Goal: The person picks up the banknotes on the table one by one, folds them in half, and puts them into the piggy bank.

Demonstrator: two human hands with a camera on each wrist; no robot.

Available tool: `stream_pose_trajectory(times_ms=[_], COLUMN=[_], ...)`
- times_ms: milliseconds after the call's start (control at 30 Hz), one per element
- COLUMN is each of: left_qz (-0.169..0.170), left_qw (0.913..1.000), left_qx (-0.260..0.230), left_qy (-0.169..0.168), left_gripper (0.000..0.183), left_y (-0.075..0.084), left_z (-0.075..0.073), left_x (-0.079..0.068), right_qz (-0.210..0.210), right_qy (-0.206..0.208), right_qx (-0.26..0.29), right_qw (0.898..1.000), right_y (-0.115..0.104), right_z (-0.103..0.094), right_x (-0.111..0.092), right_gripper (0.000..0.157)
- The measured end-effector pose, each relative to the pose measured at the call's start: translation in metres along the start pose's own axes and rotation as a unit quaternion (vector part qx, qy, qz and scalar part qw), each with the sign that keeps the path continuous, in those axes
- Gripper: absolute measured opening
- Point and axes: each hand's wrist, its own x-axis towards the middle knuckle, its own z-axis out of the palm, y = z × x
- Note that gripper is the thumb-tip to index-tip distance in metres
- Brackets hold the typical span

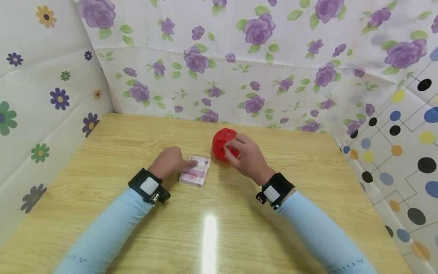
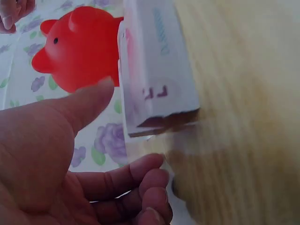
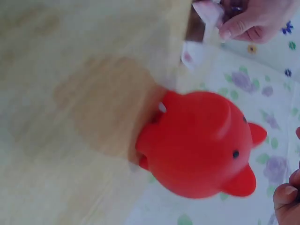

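Observation:
A red pig-shaped bank point(image 1: 219, 144) stands on the table, its ears and dark eye plain in the right wrist view. My right hand point(image 1: 249, 158) is over its right side in the head view, thumb and forefinger bent toward each other. I cannot tell whether something small is between these fingertips. To the left lies a small flat pink-and-white box point(image 1: 199, 176) with printing on it. My left hand point(image 1: 170, 161) is beside it, thumb stretched out over the top face. In the left wrist view, the box point(image 2: 164, 61) shows a white side, with the loosely curled fingers below its end.
The light wood table point(image 1: 273, 228) runs back to a white cloth with purple flowers point(image 1: 256, 68). Cloth with coloured flowers point(image 1: 34, 95) borders the left side. Dotted cloth point(image 1: 410, 171) borders the right. A light reflection crosses the table's front.

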Motion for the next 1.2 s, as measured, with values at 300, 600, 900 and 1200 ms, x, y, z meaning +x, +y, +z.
stream_pose_trajectory(times_ms=[300,600,900,1200], left_qz=[-0.018,-0.004,0.057,0.154], left_qw=[0.9997,0.9995,0.9953,0.9867], left_qx=[0.012,-0.031,-0.078,-0.021], left_qy=[-0.011,0.007,-0.003,-0.046], left_gripper=[0.056,0.051,0.028,0.003], left_y=[0.006,0.006,0.01,0.029], left_z=[0.007,0.012,-0.003,-0.012], left_x=[-0.006,-0.007,-0.014,-0.032], right_qz=[-0.048,-0.056,-0.055,-0.06], right_qy=[-0.066,-0.097,-0.103,-0.073], right_qx=[0.007,0.042,0.053,0.068], right_qw=[0.997,0.993,0.992,0.993], right_y=[-0.021,-0.027,-0.029,-0.033], right_z=[0.016,0.023,0.023,0.025], right_x=[-0.01,-0.014,-0.012,-0.007], right_gripper=[0.009,0.007,0.006,0.025])
